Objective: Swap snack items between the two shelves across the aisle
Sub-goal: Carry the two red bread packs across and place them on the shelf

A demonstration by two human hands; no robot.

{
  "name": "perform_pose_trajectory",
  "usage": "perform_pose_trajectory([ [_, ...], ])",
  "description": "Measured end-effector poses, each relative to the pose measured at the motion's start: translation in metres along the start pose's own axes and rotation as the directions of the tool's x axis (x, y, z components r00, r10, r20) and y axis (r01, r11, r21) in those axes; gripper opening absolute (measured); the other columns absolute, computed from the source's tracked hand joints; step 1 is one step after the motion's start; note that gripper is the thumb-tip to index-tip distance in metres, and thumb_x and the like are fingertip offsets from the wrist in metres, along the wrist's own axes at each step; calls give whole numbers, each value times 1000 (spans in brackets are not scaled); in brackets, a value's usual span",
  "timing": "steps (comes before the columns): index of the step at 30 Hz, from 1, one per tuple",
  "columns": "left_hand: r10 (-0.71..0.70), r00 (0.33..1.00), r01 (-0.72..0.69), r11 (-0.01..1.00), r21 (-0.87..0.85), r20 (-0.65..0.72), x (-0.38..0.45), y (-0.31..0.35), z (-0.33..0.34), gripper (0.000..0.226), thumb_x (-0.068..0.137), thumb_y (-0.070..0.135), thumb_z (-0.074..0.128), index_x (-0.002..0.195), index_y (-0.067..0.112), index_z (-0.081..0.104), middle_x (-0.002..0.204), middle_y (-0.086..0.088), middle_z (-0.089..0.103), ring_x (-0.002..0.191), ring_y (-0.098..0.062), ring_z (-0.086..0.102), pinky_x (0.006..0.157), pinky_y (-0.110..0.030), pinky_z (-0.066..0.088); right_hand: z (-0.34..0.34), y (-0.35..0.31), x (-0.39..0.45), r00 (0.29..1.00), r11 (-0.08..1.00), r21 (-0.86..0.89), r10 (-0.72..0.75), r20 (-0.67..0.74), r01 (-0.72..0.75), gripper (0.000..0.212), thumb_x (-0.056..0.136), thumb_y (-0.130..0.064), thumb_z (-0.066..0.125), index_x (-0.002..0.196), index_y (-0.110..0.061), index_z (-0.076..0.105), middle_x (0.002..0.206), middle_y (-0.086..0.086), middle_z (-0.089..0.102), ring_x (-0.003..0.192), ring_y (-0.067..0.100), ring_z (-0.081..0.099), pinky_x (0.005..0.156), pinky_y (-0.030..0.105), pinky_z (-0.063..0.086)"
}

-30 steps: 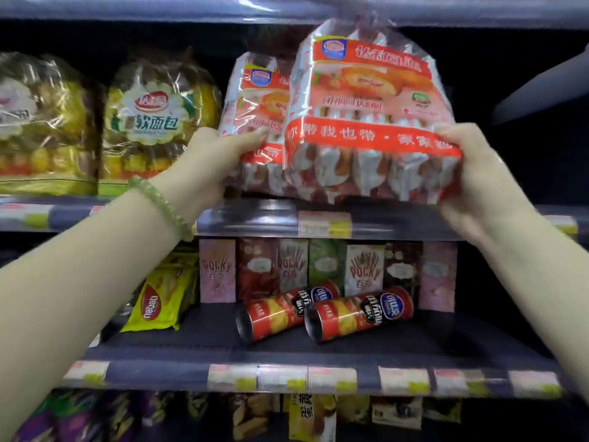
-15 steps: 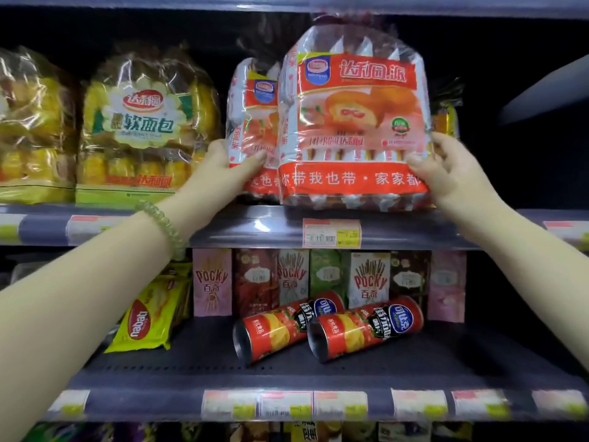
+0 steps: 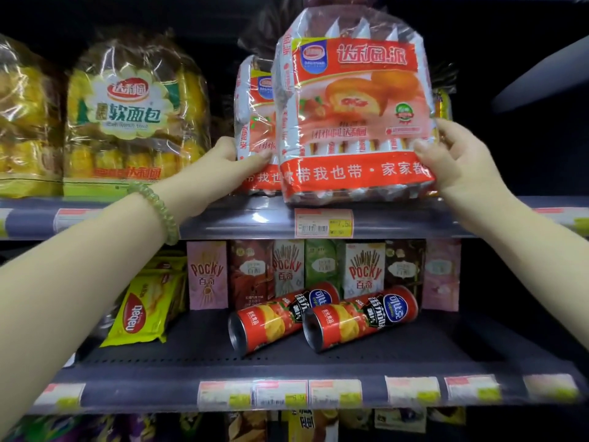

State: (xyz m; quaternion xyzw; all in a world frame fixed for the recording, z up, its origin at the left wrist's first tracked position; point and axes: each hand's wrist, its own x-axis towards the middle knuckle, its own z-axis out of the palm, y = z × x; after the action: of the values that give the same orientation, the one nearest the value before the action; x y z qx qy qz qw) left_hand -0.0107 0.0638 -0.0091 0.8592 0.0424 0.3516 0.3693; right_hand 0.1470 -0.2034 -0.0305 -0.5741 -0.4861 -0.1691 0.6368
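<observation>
Front red pie bag (image 3: 353,122) upright on upper shelf (image 3: 239,221), individually wrapped cakes inside. Right hand (image 3: 452,161) grips its right edge. Left hand (image 3: 220,167) pinches second red bag (image 3: 255,129) just behind. Two chip cans (image 3: 322,320) lie on lower shelf (image 3: 223,352).

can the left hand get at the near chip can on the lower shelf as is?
Probably not right away. The left hand is holding the rear cake bag on the upper shelf. Once it lets go, the chip can lies on its side in the open, nothing in front.
</observation>
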Motion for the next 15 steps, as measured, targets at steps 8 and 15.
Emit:
perform_pose_trajectory([
  [8,-101,991,65,940,-334,-93,-3,21,5,120,25,102,37,122,35,56,112,13,69,99,-6,64,93,-29,46,37,-6,13,1000,1000,-9,-7,24,7,89,73,-51,69,143,-9,32,129,7,63,113,16,65,86,30,55],
  [15,87,996,-87,990,-115,-7,-5,7,-1,103,65,69,72,148,32,24,132,11,59,110,-4,66,101,-34,49,54,1,22,989,990,-138,51,139,-31,74,89,-31,66,146,-17,20,136,8,56,114,17,62,95,38,54],
])
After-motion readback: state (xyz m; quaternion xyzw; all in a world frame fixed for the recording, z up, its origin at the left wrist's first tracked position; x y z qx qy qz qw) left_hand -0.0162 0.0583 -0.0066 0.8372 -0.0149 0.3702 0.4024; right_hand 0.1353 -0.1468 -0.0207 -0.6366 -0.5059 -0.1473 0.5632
